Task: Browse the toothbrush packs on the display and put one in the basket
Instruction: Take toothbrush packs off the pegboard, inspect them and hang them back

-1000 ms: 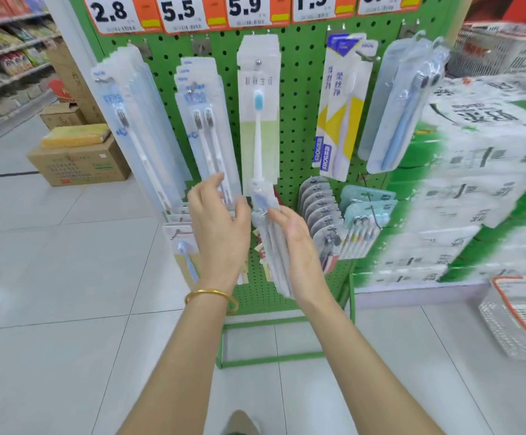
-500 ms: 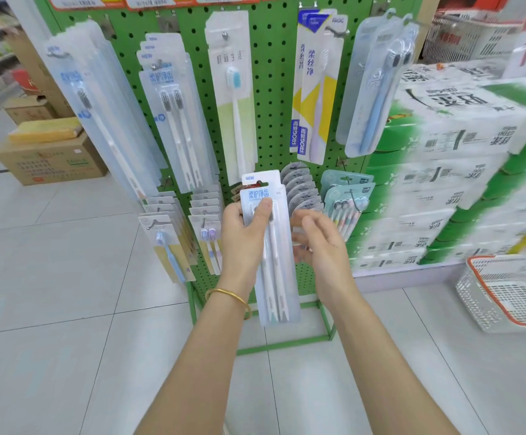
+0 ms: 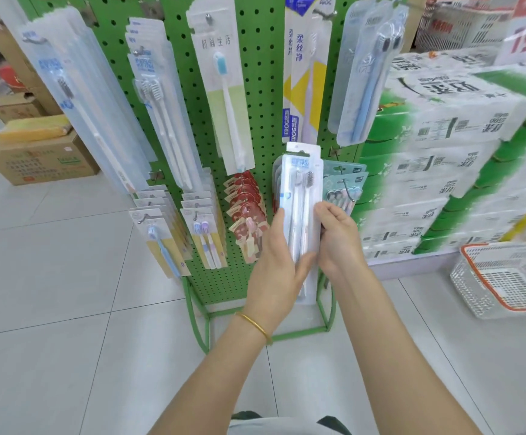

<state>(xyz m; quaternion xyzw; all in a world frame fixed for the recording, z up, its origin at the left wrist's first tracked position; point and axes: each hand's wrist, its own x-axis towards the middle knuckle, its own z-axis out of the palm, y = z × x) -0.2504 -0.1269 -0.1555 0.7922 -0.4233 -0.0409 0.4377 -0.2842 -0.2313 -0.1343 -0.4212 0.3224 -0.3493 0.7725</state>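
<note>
between both hands (image 3: 276, 262) (image 3: 340, 241) now: toothbrush pack (image 3: 299, 186)

Toothbrush pack (image 3: 300, 196) before pegboard display (image 3: 255, 89), basket (image 3: 481, 290) on floor (image 3: 67, 340) at right, cartons (image 3: 35, 161) behind left

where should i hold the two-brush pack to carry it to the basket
Pinch the toothbrush pack near mid-length, thumb on front, fingers behind, coming from its left long edge as the left hand does. It is a long, thin, flat card held upright; gripped by an end it would likely flop.
</note>
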